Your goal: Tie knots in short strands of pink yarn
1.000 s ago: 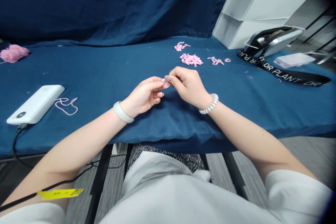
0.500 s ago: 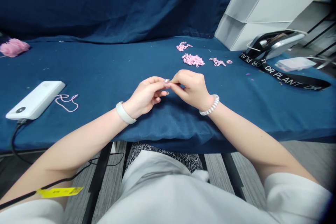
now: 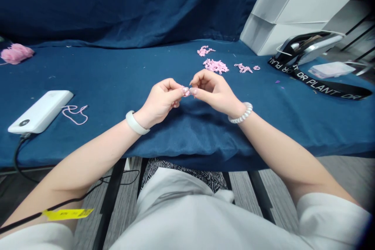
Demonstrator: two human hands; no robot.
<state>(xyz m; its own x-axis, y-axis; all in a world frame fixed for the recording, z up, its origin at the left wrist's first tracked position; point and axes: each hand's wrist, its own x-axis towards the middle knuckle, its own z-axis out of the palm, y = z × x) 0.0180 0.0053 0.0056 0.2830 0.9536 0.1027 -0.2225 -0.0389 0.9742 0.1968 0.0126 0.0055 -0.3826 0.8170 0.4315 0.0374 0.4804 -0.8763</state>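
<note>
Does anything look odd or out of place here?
One thing stands out: a black cable with a yellow tag lies across the person's left arm instead of running along the floor or the table. It looks stray, and it might snag on that arm.

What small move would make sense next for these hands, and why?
Probably bring the right hand's fingertips onto the tiny pink piece. It seems pinched at the left hand's fingertips, and the right fingertips sit just beside it, so a two-handed grip looks likely to steady something so small.
</note>
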